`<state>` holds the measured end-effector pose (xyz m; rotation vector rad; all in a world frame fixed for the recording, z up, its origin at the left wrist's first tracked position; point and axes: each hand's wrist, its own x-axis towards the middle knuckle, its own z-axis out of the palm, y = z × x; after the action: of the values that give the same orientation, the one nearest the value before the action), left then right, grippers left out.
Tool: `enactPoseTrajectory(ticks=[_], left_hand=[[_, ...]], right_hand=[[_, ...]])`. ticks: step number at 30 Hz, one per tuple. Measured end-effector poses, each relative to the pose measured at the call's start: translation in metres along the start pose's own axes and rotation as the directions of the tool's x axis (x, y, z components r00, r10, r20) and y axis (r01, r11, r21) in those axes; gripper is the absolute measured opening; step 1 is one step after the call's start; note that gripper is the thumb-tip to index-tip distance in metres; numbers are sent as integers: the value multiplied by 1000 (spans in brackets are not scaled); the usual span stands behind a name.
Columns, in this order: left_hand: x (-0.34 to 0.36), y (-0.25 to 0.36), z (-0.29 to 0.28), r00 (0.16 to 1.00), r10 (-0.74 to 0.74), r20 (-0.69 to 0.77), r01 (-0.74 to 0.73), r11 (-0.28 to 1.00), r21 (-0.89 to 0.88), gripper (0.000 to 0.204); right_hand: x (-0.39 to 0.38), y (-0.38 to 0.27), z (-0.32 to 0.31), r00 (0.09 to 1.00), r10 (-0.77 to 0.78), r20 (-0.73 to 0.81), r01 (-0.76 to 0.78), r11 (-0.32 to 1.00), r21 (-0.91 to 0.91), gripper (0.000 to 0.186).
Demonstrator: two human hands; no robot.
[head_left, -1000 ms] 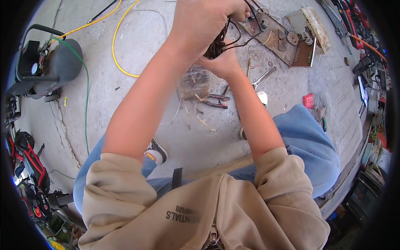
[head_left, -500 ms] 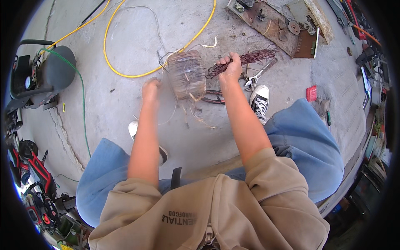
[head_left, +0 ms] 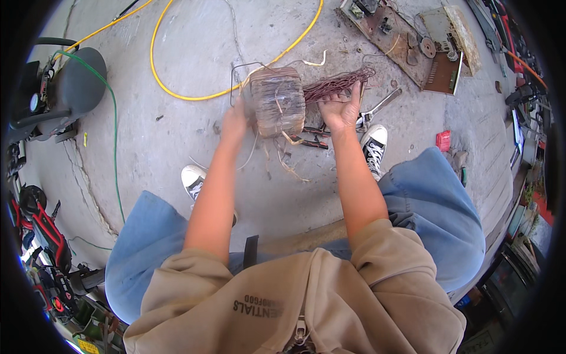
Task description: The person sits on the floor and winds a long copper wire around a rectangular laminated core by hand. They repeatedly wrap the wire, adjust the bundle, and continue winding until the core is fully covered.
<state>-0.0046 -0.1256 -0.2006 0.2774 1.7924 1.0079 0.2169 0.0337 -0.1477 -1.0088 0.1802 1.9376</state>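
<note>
A bundle of dark reddish-brown wire (head_left: 336,84) lies across the fingers of my right hand (head_left: 341,112), whose palm faces up with the thumb on the bundle's far right side. Its left end meets a squat, ribbed, brownish round block (head_left: 278,103) that looks like a motor core, with pale loose strands hanging from it. My left hand (head_left: 233,122), smeared by motion, is at the block's left side; its fingers cannot be made out. Pliers with red-and-black handles (head_left: 312,140) lie partly behind the block. An adjustable wrench (head_left: 380,103) rests right of my right hand.
A yellow hose (head_left: 194,97) loops behind the block. A compressor with a grey tank (head_left: 82,82) stands left, with a green hose (head_left: 115,130). A rusty metal panel with parts (head_left: 407,53) lies at the far right. A red packet (head_left: 443,140) is beyond my right shoe (head_left: 374,150).
My left hand has moved right, up to the block. My right hand has turned palm up and loosened around the wire bundle, which now touches the block. The view has shifted slightly.
</note>
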Motion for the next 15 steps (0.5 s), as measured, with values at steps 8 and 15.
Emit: enactPoseTrajectory(ticks=[8,15], left_hand=[[29,-15,-41,964,109,-241,-122,992,-41,49],[-18,44,-34,925,-111,-364,-56,907,-417,61]], right_hand=[[8,41,-30,993,112,-27,-110,847,-520,38],[1,0,-12,986,-56,-157,3,949,-316,38]])
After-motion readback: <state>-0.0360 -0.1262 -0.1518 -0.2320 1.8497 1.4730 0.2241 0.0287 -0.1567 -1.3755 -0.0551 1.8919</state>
